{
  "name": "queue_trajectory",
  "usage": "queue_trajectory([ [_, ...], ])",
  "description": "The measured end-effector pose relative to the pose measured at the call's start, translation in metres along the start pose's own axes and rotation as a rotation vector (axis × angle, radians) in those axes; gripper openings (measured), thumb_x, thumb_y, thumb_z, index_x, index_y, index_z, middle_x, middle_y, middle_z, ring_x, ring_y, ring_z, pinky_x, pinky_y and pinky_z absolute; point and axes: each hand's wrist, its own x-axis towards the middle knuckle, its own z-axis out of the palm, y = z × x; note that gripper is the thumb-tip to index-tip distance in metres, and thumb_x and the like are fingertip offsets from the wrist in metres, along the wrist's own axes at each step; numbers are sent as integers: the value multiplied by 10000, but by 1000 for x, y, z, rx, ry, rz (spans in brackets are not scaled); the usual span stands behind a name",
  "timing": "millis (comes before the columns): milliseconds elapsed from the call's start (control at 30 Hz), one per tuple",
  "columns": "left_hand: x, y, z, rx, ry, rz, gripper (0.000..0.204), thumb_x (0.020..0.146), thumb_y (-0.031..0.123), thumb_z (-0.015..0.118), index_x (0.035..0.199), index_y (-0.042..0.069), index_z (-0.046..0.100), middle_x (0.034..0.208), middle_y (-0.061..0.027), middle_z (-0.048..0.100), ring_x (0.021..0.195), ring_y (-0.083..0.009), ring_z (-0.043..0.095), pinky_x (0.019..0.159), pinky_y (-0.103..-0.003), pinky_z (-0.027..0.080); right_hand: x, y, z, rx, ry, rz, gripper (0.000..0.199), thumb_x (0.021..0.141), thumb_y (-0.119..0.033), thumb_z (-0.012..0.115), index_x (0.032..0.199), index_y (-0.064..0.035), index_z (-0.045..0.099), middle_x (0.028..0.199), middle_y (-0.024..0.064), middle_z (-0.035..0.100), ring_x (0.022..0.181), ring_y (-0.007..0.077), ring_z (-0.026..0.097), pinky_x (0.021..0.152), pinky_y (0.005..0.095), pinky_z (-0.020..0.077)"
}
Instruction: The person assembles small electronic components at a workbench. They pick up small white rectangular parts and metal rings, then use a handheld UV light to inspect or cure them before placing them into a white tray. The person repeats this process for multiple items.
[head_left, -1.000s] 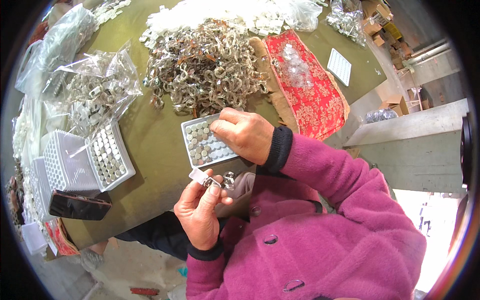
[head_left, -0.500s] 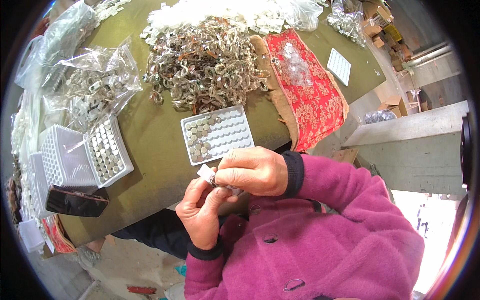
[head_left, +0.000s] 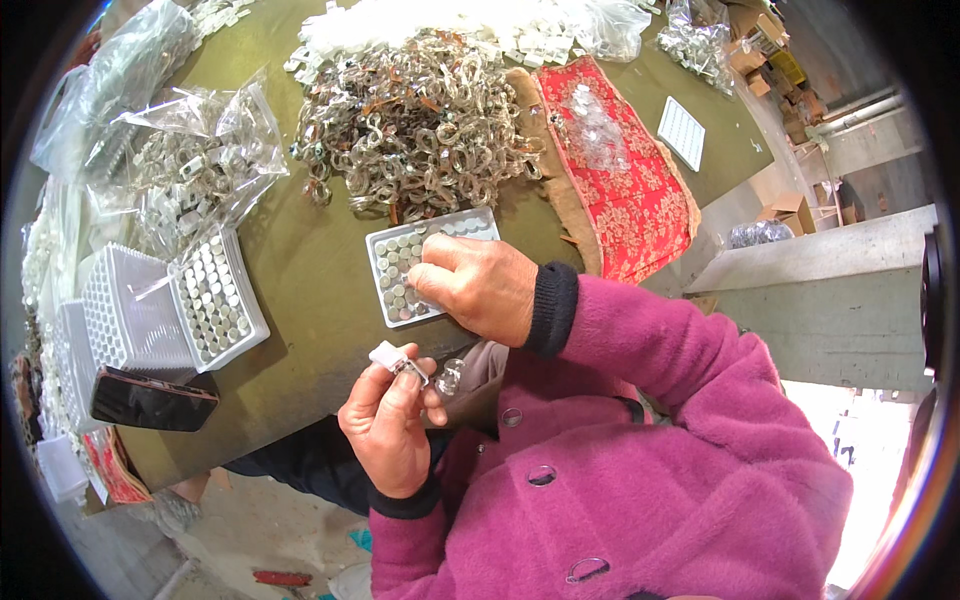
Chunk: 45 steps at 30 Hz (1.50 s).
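Observation:
My left hand (head_left: 390, 425) pinches a small white plastic piece with a clear coiled cord (head_left: 449, 376) hanging from it, just off the table's near edge. Over the white plastic tray (head_left: 408, 322) my right hand (head_left: 482, 290) reaches with its fingers closed together. Its fingertips touch down among small round silvery discs (head_left: 389, 262), which sit in the tray's left part. What those fingertips hold, if anything, is hidden. The hand also covers much of the tray's right part.
Behind the tray lies a big heap of clear coiled cords (head_left: 420, 130). A red floral cloth (head_left: 640, 215) is to its right. At left stand a disc-filled tray (head_left: 215, 305), stacked white trays (head_left: 135, 310), a dark phone (head_left: 150, 402) and a clear bag of parts (head_left: 205, 170).
My right hand has left the white piece and moved up and left onto the disc tray. My left hand has shifted slightly left, and the clear cord now hangs in view.

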Motion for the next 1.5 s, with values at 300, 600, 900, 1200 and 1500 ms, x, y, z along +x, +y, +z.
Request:
queue_trajectory([
  [300,-2,-7,11,123,-16,132,359,991,-7,641,1341,-77,599,1138,-166,707,901,-186,704,775,-349,642,-20,-33,-35,703,2,337,113,951,-87,722,964,25,716,850,93,718,811,167,691,737,305,546],
  [600,-3,-22,14,622,-58,624,290,898,-105,728,1180,-69,671,1134,-115,674,945,-184,705,815,-309,602,-37,-49,-23,1295,-153,723,164,997,-165,698,923,-20,682,839,13,693,732,56,596,648,230,487],
  [900,-10,-16,22,432,-146,426,234,926,-85,699,1158,-74,677,1074,-112,677,754,-151,671,651,-263,554,-49,-50,-34,1278,-205,849,282,1012,-289,681,871,-46,668,705,-36,598,564,36,497,487,222,393],
  [1200,-13,-21,30,201,-140,171,255,979,-10,644,1227,-65,662,1040,-153,709,730,-179,666,613,-296,559,-71,-51,-52,1577,-66,791,168,1072,-201,591,1076,-43,649,788,-22,625,574,26,504,522,199,412],
  [1500,-25,-20,33,118,-245,122,259,894,10,766,1133,-25,674,1048,-96,664,765,-148,650,635,-267,552,-85,-52,-61,1710,224,648,149,999,-11,432,985,-42,578,805,-2,559,575,48,400,505,227,346],
])
